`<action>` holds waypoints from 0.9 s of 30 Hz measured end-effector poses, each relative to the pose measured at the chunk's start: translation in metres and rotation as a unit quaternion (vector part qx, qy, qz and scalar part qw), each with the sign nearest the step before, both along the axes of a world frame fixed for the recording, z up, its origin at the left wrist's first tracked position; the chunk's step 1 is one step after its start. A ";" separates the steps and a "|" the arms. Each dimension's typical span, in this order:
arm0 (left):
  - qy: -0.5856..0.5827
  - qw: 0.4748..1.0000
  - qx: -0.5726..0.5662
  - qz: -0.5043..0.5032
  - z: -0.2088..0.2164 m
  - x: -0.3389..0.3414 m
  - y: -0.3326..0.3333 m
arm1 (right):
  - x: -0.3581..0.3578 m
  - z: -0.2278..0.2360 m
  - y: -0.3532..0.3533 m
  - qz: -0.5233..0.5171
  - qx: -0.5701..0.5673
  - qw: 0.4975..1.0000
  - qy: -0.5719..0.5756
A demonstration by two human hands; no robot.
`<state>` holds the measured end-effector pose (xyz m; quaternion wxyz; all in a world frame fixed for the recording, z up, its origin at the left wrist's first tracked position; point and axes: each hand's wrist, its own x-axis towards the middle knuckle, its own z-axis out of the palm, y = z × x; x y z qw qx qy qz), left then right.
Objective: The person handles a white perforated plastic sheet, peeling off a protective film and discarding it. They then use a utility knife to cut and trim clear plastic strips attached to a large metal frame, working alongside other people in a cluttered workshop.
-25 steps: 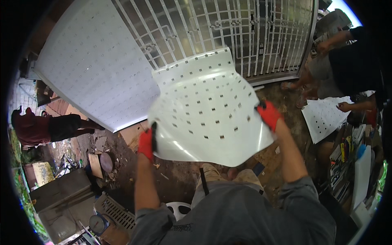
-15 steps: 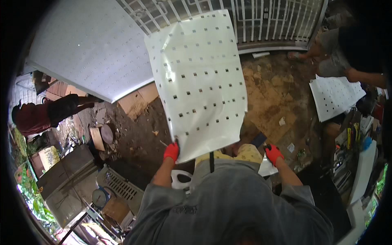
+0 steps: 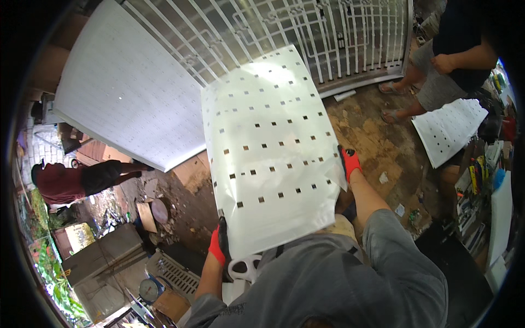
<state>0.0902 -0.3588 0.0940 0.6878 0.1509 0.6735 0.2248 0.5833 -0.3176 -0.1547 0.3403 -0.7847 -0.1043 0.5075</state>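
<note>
A large white perforated sheet [image 3: 276, 221] with rows of small square holes stretches out in front of me, slightly bent and shiny. Its near end lies close to my body, and the far end reaches up against the barred metal gate. My left hand [image 3: 220, 241], in a red and black glove, is closed on the near left edge. On the right edge, further up, my right hand [image 3: 350, 162] grips with the same kind of glove. The fingers of both hands are partly hidden by the sheet.
A pale dotted panel [image 3: 131, 87] stands left of the metal gate [image 3: 306, 33]. Someone in grey shorts [image 3: 437, 76] stands at the right beside another perforated sheet [image 3: 451, 128]. At the left is a person in a dark red shirt [image 3: 60, 183]. A dial scale [image 3: 149, 290] sits lower left.
My right hand has moved up and left from beside my leg onto the sheet's right edge. My left hand still holds the left edge. The sheet has come nearer, and the view has shifted.
</note>
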 end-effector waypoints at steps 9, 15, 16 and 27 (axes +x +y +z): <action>0.016 0.997 0.057 -0.039 -0.013 -0.051 -0.016 | -0.074 0.028 0.029 0.057 -0.046 0.984 0.163; -0.044 0.996 0.062 0.045 -0.045 -0.060 0.082 | -0.043 0.081 0.073 0.058 0.080 0.994 0.049; -0.022 0.996 0.078 0.047 -0.046 -0.059 0.110 | -0.041 0.107 0.088 0.064 0.100 0.993 0.026; 0.034 0.934 0.356 -0.024 0.097 -0.043 0.351 | -0.033 0.330 0.289 0.271 0.187 0.899 -0.289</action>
